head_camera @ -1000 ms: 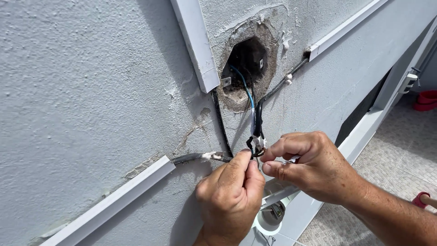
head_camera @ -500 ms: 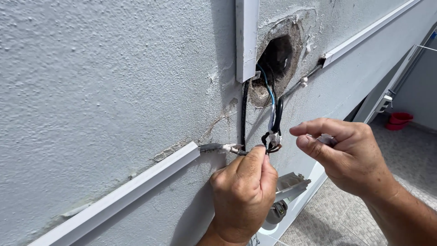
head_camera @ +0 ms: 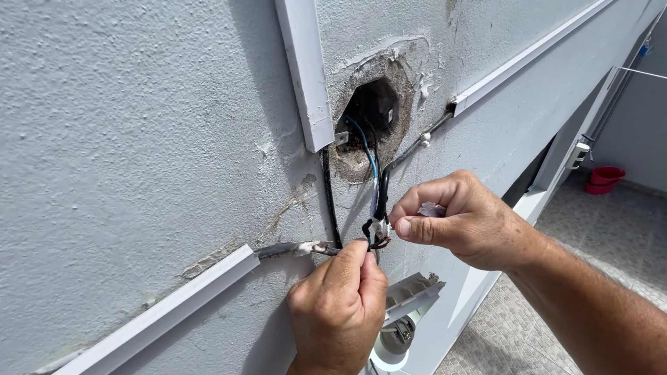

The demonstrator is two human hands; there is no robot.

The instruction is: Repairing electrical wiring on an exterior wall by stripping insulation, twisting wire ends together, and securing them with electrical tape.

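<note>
— While my left hand [head_camera: 338, 305] pinches the wire splice [head_camera: 379, 232] at lower centre, is there room around it?

— Some. The vertical white conduit [head_camera: 303, 69] ends just left of the wall hole [head_camera: 373, 114], and the slanted conduit [head_camera: 160, 312] stops short of the splice.

— And your right hand [head_camera: 462, 221]?

— Its thumb and fingers are closed on a bit of white tape [head_camera: 431, 208] beside the splice.

— The surroundings?

— Rough grey wall [head_camera: 125, 139], tiled floor [head_camera: 597, 229] lower right, red bucket [head_camera: 606, 176] far right.

— Any change?

— My right hand has returned to the wires; half a second ago it was apart.
</note>
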